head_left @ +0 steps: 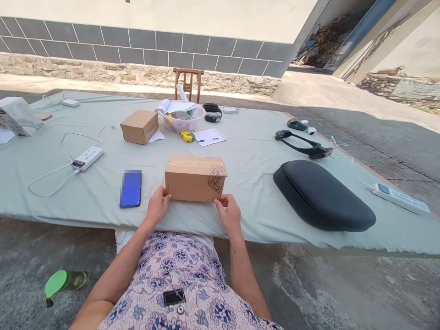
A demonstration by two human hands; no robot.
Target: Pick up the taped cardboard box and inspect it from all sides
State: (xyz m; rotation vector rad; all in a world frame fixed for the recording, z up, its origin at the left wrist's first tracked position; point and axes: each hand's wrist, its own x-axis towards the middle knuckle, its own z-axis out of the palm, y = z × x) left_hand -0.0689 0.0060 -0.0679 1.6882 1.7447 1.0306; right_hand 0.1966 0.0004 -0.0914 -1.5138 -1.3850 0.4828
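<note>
A brown cardboard box (187, 185) with dark scribbled lines on its right end rests on the cloth near the table's front edge. My left hand (158, 205) grips its lower left corner, thumb and fingers closed together. At the lower right corner, my right hand (229, 211) pinches the box in the same way. A phone with a blue screen (131, 188) lies left of my left hand. Right of the box sits a large black zipped case (323, 195).
Behind stand another cardboard box (137, 127) and a pink plastic basket (182, 123) of items. A yellow tape measure (186, 136), paper with a pen (210, 137), a white power bank (87, 158), a black headset (304, 145) and a white power strip (400, 198) lie about.
</note>
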